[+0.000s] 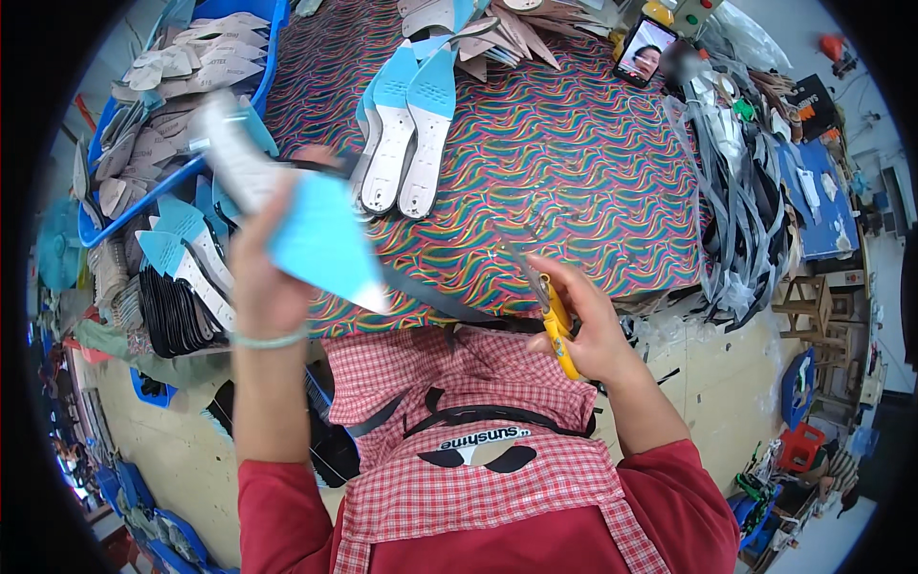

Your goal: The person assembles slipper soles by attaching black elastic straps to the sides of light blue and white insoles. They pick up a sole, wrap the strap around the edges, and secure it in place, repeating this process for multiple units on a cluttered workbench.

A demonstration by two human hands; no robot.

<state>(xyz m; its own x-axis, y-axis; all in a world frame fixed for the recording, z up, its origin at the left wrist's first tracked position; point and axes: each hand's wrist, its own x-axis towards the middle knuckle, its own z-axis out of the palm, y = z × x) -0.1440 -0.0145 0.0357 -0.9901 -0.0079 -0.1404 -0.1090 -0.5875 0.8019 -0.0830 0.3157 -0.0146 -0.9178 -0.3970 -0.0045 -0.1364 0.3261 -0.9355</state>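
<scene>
My left hand (263,273) is raised over the table's left side, closed on a shoe insole (330,230). The insole is light blue at one end and pale at the other, and its far end is blurred. A black strip (430,292) trails from beside it toward the table's front edge; where it attaches is hidden. My right hand (588,325) is closed round yellow-handled scissors (555,320) near the front edge, the blades pointing up and left. Beyond my left hand, several blue and white insoles (411,124) lie side by side on the patterned cloth (574,163).
A blue crate (172,187) of pale cut pieces stands at the left. Below it are stacked insoles (177,297). More pieces (516,38) lie at the far edge. A phone (643,53) stands at the far right, near hanging black and grey strips (727,201).
</scene>
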